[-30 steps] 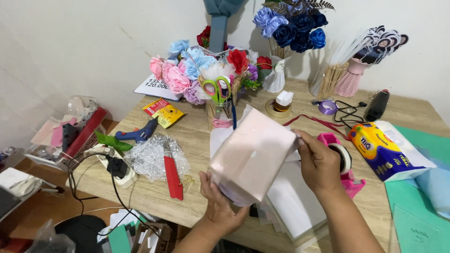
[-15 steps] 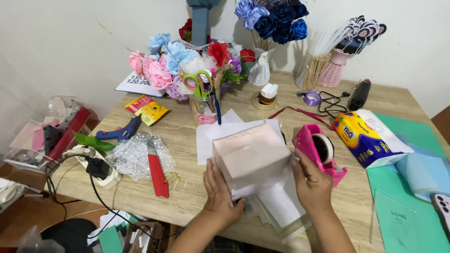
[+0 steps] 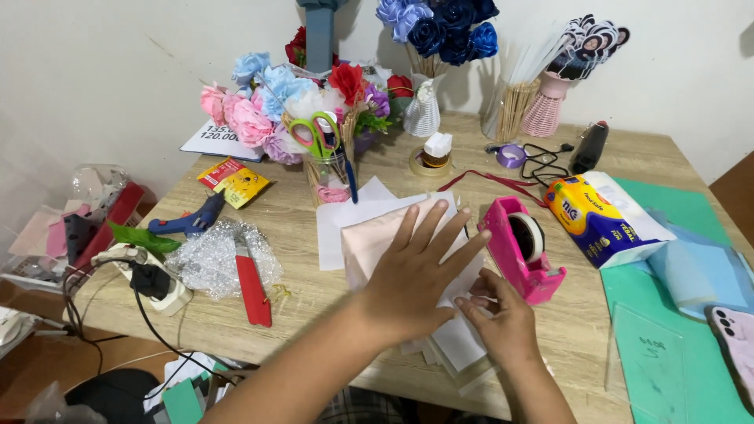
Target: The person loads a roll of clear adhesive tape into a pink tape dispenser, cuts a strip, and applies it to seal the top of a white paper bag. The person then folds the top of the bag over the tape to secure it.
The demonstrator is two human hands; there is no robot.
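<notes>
A pale pink paper-wrapped box [image 3: 369, 239] lies flat on white sheets [image 3: 342, 220] on the wooden table [image 3: 330, 314]. My left hand [image 3: 420, 271] presses down on its top with the fingers spread. My right hand [image 3: 499, 318] pinches the paper at the box's near right corner, just in front of a pink tape dispenser [image 3: 525, 247]. The wrap's edge under my right fingers is hidden.
A red utility knife [image 3: 253, 286] and crumpled bubble wrap [image 3: 212, 259] lie to the left, beside a blue glue gun [image 3: 188, 220] and power strip [image 3: 149, 279]. A tissue pack [image 3: 601, 216], green sheets [image 3: 667, 353] and phone [image 3: 734, 338] are right. Paper flowers [image 3: 267, 102], scissors cup [image 3: 322, 157] stand behind.
The box, held tilted up in both hands a second ago, now lies flat on the table. My left hand moved from beneath it onto its top; my right hand dropped to its corner.
</notes>
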